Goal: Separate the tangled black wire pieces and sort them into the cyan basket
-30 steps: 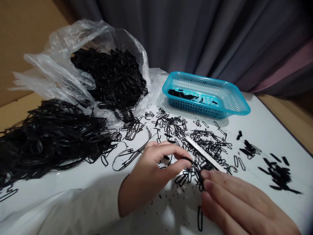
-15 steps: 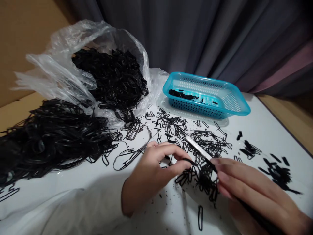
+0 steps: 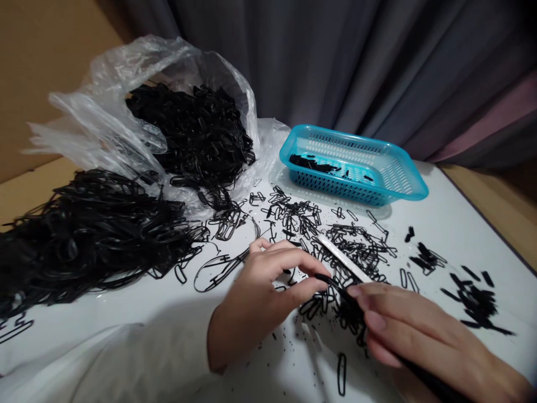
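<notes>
Thumb and forefinger of the left hand (image 3: 255, 296) close together on one end of a thin black strip (image 3: 331, 281), which slants down toward the right hand (image 3: 432, 330). That hand is clamped around a slim black tool (image 3: 423, 375), fingertips bunched near its front end, close to the strip; whether tool and strip touch, I cannot tell. Strip and tool are both above a scatter of small black loops (image 3: 356, 240) on the white table (image 3: 457, 224). A white stick (image 3: 342, 257) lies across the loops, just beyond the right fingertips. One single loop (image 3: 342, 374) lies apart, nearer the body. To the right sits a small pile of flat black pieces (image 3: 480, 302). Farther back stands a blue basket (image 3: 335, 189) with a few black bits inside. On the left, a tangled black heap (image 3: 100, 240) spreads beside a clear plastic bag (image 3: 113, 73) holding more black pieces. A grey curtain (image 3: 293, 61) hangs behind.
</notes>
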Demonstrator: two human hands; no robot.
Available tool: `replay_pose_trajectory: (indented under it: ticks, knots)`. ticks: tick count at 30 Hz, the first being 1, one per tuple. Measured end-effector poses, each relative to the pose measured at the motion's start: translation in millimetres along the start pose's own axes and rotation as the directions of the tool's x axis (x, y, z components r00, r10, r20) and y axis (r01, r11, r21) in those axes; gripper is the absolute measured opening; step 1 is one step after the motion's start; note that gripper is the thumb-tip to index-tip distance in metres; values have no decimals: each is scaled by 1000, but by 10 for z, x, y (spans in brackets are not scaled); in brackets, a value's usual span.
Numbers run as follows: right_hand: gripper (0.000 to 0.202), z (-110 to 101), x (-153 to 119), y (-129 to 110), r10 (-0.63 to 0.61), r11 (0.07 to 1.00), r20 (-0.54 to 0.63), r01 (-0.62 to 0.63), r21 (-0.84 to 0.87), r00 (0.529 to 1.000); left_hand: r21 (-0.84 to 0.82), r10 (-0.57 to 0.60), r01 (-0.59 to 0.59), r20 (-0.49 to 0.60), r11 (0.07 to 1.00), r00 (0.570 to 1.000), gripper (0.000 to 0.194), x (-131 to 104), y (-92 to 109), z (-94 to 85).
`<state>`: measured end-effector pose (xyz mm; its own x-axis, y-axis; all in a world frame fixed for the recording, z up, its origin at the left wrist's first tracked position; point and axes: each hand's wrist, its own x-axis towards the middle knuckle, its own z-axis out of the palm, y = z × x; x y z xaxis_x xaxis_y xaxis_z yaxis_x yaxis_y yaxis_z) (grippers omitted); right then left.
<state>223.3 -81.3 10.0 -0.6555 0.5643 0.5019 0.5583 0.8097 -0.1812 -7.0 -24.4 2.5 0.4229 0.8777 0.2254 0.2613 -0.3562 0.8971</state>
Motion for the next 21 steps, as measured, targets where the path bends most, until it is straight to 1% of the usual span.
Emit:
replay_pose_trajectory:
  ticks: [4,11,14,17,21]
  knots:
    - [70,4,-2,0,-23,1000,13,23,-11,1000,8,3,-3,4,1000,1000,9,-1,-7,3]
    - [68,-6,1,-35,-11,999,32,12,-44,999,16,14,-14,3,1000,1000,9,-1,-12,6]
    - [64,-1,-6,-77,28,999,3,-28,-34,1000,31,36,-36,-9,999,999,9,3,-5,4]
    - [60,13,7,-91,64,998,-41,-64,14,997,47,48,-47,-7,998,999,8,5,5,-2]
    - [51,47,95,-96,130,986,-138,-114,118,982,77,46,-46,4,996,999,9,1,19,-11]
